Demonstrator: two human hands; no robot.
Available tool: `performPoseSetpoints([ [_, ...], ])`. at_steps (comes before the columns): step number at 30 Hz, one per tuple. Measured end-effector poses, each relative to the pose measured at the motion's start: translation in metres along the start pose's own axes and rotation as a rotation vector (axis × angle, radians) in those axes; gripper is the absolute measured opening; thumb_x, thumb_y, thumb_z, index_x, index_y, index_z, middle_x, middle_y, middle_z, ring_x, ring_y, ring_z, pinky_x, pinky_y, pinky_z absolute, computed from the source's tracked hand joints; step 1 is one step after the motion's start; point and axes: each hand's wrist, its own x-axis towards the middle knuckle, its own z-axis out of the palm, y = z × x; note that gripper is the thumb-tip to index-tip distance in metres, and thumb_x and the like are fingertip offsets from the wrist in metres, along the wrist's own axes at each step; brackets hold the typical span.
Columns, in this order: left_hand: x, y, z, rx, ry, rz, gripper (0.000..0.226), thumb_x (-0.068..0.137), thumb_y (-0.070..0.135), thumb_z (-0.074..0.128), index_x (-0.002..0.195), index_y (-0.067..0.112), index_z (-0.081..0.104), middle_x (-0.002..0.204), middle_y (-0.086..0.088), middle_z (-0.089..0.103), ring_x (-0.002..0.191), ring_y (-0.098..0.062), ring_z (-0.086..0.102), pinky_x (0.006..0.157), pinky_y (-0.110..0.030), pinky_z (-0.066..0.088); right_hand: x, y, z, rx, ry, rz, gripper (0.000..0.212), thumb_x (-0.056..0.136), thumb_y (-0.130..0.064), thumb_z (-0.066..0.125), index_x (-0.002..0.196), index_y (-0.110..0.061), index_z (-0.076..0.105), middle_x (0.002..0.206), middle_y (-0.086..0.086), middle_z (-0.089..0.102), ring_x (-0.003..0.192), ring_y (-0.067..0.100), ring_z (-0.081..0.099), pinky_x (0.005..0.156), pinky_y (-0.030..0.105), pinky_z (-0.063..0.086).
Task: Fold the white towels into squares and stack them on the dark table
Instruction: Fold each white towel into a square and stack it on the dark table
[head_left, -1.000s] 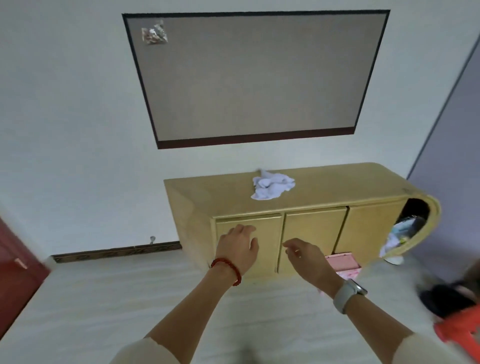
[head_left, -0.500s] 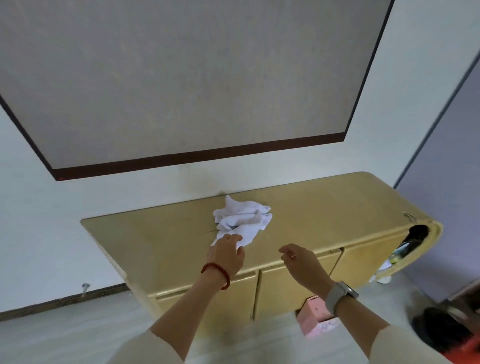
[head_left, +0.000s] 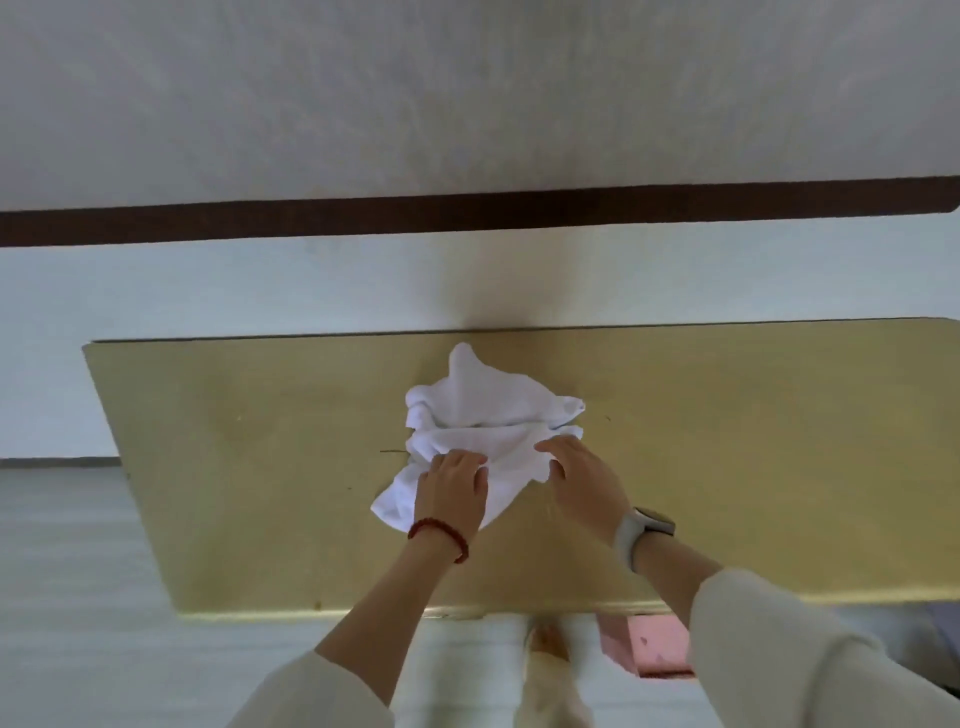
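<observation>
White crumpled towel (head_left: 488, 441) lies at the frame's centre on the yellow cabinet top (head_left: 727, 467). Your left hand (head_left: 451, 488) grips its near folds; your right hand (head_left: 584, 480) rests spread on its right edge.

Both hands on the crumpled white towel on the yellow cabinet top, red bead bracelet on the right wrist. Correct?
Not quite: the head view shows the red bead bracelet on the left wrist. Otherwise yes: left hand and right hand touch the crumpled white towel on the yellow cabinet top.

Both arms reaching forward, left hand (head_left: 451, 486) fingers curled — gripping, right hand (head_left: 584, 480) fingers spread, relaxed
</observation>
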Motion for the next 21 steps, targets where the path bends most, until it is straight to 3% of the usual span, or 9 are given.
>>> performPoseSetpoints([
  [2, 0.010, 0.001, 0.007, 0.084, -0.017, -0.020, 0.031, 0.097, 0.026, 0.037, 0.121, 0.020, 0.056, 0.121, 0.003, 0.059, 0.113, -0.017, 0.049, 0.089, -0.028, 0.037, 0.025, 0.005, 0.002, -0.083, -0.068, -0.056, 0.041, 0.094, -0.008, 0.035, 0.132, -0.020, 0.044, 0.144, -0.007, 0.036, 0.101, 0.023, 0.058, 0.068, 0.030, 0.042],
  [5, 0.013, 0.002, 0.016, 0.201, -0.087, -0.036, 0.027, 0.091, 0.026, 0.049, 0.115, 0.022, 0.060, 0.111, 0.005, 0.063, 0.108, -0.020, 0.052, 0.083, -0.033, 0.036, 0.051, 0.010, 0.006, -0.258, -0.182, -0.106, 0.043, 0.094, -0.009, 0.036, 0.135, -0.022, 0.038, 0.147, -0.006, 0.029, 0.104, 0.026, 0.058, 0.072, 0.033, 0.044],
  [8, 0.011, -0.003, 0.021, 0.265, -0.106, 0.026, 0.031, 0.053, 0.021, 0.080, 0.082, 0.023, 0.068, 0.075, 0.007, 0.066, 0.074, -0.021, 0.063, 0.056, -0.032, 0.042, 0.061, 0.018, 0.007, -0.387, -0.270, -0.126, 0.032, 0.092, -0.014, 0.039, 0.124, -0.018, 0.043, 0.129, 0.002, 0.043, 0.098, 0.028, 0.058, 0.072, 0.033, 0.044],
  [10, 0.011, -0.004, 0.021, 0.325, -0.117, 0.039, 0.041, 0.038, 0.022, 0.083, 0.075, 0.026, 0.066, 0.069, 0.010, 0.062, 0.065, -0.017, 0.061, 0.049, -0.027, 0.041, 0.061, 0.019, 0.005, -0.422, -0.291, -0.148, 0.024, 0.093, -0.018, 0.040, 0.114, -0.014, 0.049, 0.119, 0.003, 0.048, 0.094, 0.026, 0.058, 0.068, 0.030, 0.039],
  [12, 0.012, -0.001, 0.018, 0.282, -0.149, 0.067, 0.047, 0.051, 0.022, 0.079, 0.096, 0.024, 0.067, 0.089, 0.005, 0.064, 0.082, -0.021, 0.061, 0.063, -0.033, 0.045, 0.055, 0.018, 0.000, -0.376, -0.250, -0.184, 0.021, 0.094, -0.019, 0.038, 0.108, -0.013, 0.053, 0.114, 0.001, 0.052, 0.091, 0.024, 0.057, 0.065, 0.028, 0.033],
  [14, 0.014, 0.002, 0.015, 0.216, -0.179, 0.089, 0.052, 0.077, 0.022, 0.063, 0.128, 0.025, 0.051, 0.125, 0.003, 0.051, 0.116, -0.023, 0.045, 0.090, -0.036, 0.035, 0.046, 0.014, -0.011, -0.274, -0.205, -0.236, 0.020, 0.096, -0.020, 0.038, 0.105, -0.013, 0.054, 0.109, -0.001, 0.055, 0.083, 0.022, 0.054, 0.064, 0.026, 0.031],
  [15, 0.018, 0.005, 0.012, 0.188, -0.178, 0.091, 0.050, 0.084, 0.024, 0.055, 0.133, 0.028, 0.045, 0.133, 0.007, 0.043, 0.124, -0.020, 0.035, 0.096, -0.033, 0.028, 0.041, 0.012, -0.018, -0.214, -0.178, -0.265, 0.019, 0.096, -0.019, 0.038, 0.105, -0.014, 0.054, 0.106, -0.001, 0.056, 0.078, 0.019, 0.052, 0.063, 0.027, 0.033],
  [17, 0.024, 0.013, 0.002, 0.089, -0.162, 0.103, 0.037, 0.088, 0.028, 0.050, 0.125, 0.026, 0.053, 0.131, 0.009, 0.046, 0.125, -0.015, 0.035, 0.096, -0.027, 0.026, 0.031, 0.006, -0.033, -0.104, -0.096, -0.295, 0.017, 0.095, -0.018, 0.042, 0.102, -0.014, 0.056, 0.100, -0.001, 0.059, 0.073, 0.018, 0.052, 0.063, 0.029, 0.038],
  [21, 0.033, 0.039, -0.040, -0.112, -0.084, 0.072, 0.025, 0.086, 0.031, 0.055, 0.104, 0.016, 0.064, 0.104, 0.002, 0.063, 0.105, -0.016, 0.053, 0.090, -0.026, 0.039, 0.022, -0.005, -0.070, 0.080, 0.141, -0.268, 0.013, 0.092, -0.015, 0.050, 0.096, -0.014, 0.062, 0.088, -0.006, 0.057, 0.073, 0.015, 0.053, 0.068, 0.030, 0.046],
])
